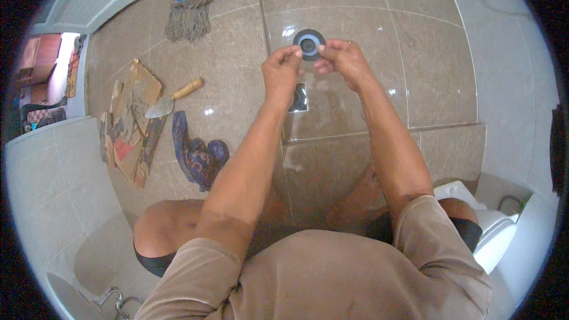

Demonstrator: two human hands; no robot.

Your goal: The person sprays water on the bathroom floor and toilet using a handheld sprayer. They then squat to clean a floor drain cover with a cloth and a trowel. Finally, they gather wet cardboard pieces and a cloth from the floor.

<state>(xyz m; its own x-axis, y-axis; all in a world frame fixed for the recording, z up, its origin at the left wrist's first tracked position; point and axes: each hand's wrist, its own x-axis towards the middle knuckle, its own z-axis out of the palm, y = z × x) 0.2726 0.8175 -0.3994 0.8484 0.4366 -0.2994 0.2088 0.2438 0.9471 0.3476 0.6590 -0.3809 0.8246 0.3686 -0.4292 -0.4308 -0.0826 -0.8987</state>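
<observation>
My left hand (pixel 281 72) and my right hand (pixel 348 63) hold a small round disc (pixel 307 44) between them, raised above the floor. The disc has a dark outer rim, a pale bluish ring and a dark centre; its exact kind I cannot make out. My left hand pinches its left edge with thumb and fingers, and my right thumb and fingers grip the right edge. Just below my hands in the picture lies a square floor drain opening (pixel 300 98), dark inside with a bright reflection, partly covered by my left wrist.
To the left lie a trowel (pixel 172 99) with a wooden handle, torn cardboard (pixel 127 124) and a crumpled patterned dark cloth (pixel 200 153). A grey string mop (pixel 189 15) rests at the far left. A low tiled step edge (pixel 379 135) crosses the wet floor. White toilet (pixel 495 231) at right.
</observation>
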